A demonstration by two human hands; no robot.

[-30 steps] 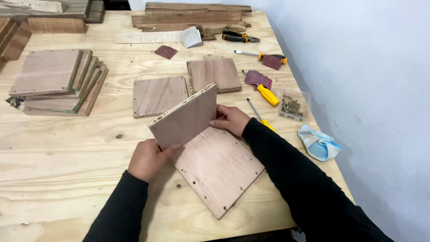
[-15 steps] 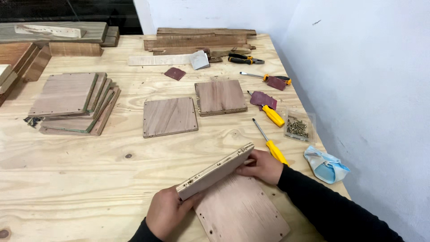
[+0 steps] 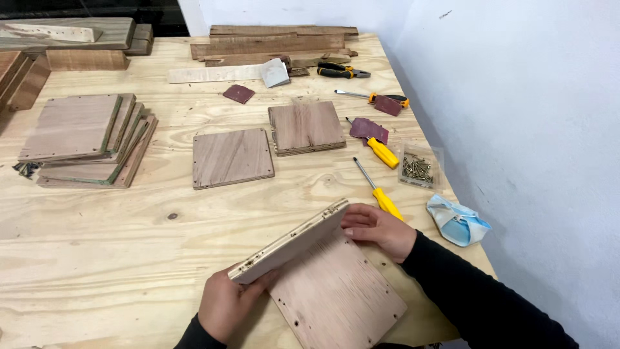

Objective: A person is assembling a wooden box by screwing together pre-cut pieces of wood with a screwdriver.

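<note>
Head view: I am holding the plywood panel (image 3: 290,242) on edge at lower centre of the frame, my left hand (image 3: 226,304) gripping its lower end, my right hand (image 3: 378,229) closed on its upper end. It is standing along the edge of the base board (image 3: 339,297) lying flat on the tabletop (image 3: 97,245). In my judgement, edges should be flush and holes aligned. At right, a clear tray (image 3: 418,169) is holding loose screws.
</note>
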